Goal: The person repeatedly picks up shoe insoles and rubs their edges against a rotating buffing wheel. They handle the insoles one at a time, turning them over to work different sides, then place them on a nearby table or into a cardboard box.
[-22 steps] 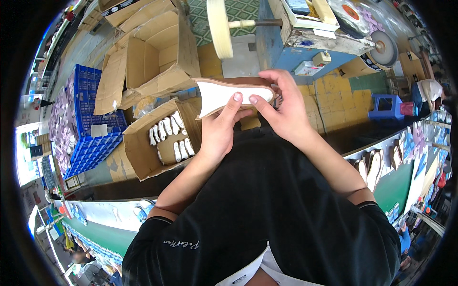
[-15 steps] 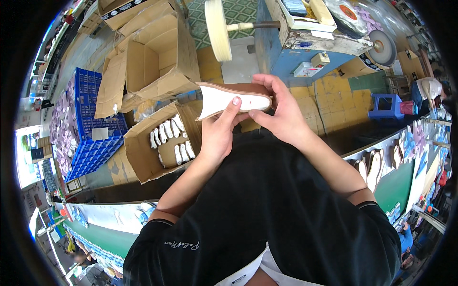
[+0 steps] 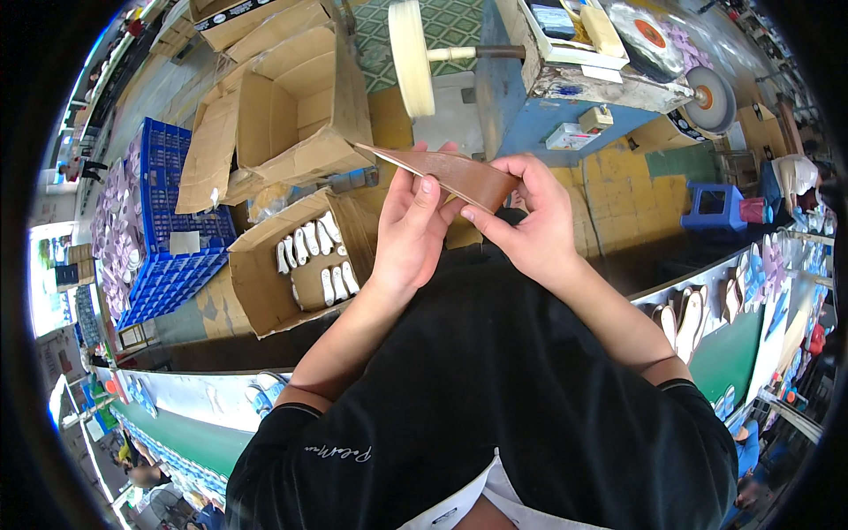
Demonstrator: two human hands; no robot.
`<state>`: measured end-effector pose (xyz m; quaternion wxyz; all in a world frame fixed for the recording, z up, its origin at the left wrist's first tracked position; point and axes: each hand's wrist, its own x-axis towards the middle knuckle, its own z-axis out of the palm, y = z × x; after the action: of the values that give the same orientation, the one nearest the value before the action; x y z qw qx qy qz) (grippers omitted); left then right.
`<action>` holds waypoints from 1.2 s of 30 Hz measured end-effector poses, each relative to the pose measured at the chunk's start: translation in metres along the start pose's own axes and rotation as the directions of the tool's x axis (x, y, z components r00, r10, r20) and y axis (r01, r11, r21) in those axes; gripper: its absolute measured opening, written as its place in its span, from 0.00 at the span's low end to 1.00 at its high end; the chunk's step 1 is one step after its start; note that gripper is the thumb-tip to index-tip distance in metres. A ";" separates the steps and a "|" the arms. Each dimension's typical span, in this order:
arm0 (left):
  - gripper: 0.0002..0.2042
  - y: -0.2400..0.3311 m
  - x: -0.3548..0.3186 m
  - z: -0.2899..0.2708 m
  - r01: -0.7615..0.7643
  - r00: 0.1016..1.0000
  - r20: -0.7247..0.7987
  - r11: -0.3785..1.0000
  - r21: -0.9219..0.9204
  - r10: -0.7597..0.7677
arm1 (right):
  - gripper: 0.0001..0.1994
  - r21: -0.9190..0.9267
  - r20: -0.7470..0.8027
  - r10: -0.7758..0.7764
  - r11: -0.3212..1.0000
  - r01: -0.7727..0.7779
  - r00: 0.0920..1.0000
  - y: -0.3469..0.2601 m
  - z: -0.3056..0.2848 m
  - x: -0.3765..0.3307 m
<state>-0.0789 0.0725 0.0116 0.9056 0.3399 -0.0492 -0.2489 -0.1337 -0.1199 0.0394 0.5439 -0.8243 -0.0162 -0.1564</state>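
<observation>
Between my two hands is a brown wedge shoe sole (image 3: pixel 477 181), held up in front of my chest. Its smooth brown side faces me, with a thin pale edge along the lower rim. The thin end points to the upper left, and the thick rounded heel is at the right. My left hand (image 3: pixel 412 221) grips the middle, thumb on the near edge and fingertips showing behind. Around the heel end, my right hand (image 3: pixel 534 212) is closed with its thumb underneath. The white face seen earlier is turned out of sight.
Low at left stands an open carton (image 3: pixel 252 291) with several white sole pieces, beside a blue crate (image 3: pixel 181 256) and a larger empty carton (image 3: pixel 283 115). Ahead, a blue machine (image 3: pixel 508 97) carries a pale wheel (image 3: pixel 412 62) and a grey wheel (image 3: pixel 711 99). A blue stool (image 3: pixel 714 205) is at right.
Both hands have rolled the sole, so its white face has turned away and its brown side now shows. The right hand has shifted slightly right around the heel.
</observation>
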 end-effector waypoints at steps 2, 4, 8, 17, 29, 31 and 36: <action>0.42 -0.001 0.003 -0.003 -0.036 0.997 -0.072 0.996 0.080 0.041 | 0.26 0.012 -0.033 0.018 1.000 -0.018 0.999 0.000 0.002 0.000; 0.44 -0.005 0.006 -0.011 -0.141 0.982 -0.096 0.966 0.216 0.165 | 0.26 0.016 -0.043 0.059 0.998 -0.059 0.997 0.001 0.004 0.002; 0.37 -0.004 0.021 -0.047 -0.214 0.964 -0.033 0.845 0.490 0.263 | 0.26 -0.014 0.039 0.151 0.988 -0.151 0.988 0.013 0.014 0.017; 0.24 -0.011 0.082 -0.153 0.120 0.955 -0.295 0.854 0.505 0.041 | 0.26 0.143 0.447 0.487 0.790 -0.597 0.751 0.097 0.066 0.075; 0.27 -0.050 0.180 -0.234 0.223 0.941 -0.291 0.963 0.150 -0.173 | 0.23 -0.174 0.226 0.493 0.869 -0.463 0.840 0.159 0.124 0.137; 0.27 -0.060 0.189 -0.239 0.213 0.935 -0.305 0.974 0.073 -0.181 | 0.24 -0.231 0.175 0.484 0.867 -0.442 0.857 0.170 0.134 0.141; 0.28 -0.067 0.192 -0.242 0.192 0.945 -0.264 0.981 -0.021 -0.191 | 0.24 -0.132 0.069 0.337 0.936 -0.326 0.939 0.179 0.149 0.133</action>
<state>0.1230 0.0790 -0.2312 0.8748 0.3753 0.1051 -0.2876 0.0638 -0.0771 -0.1370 0.5112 -0.8523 0.1079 -0.0258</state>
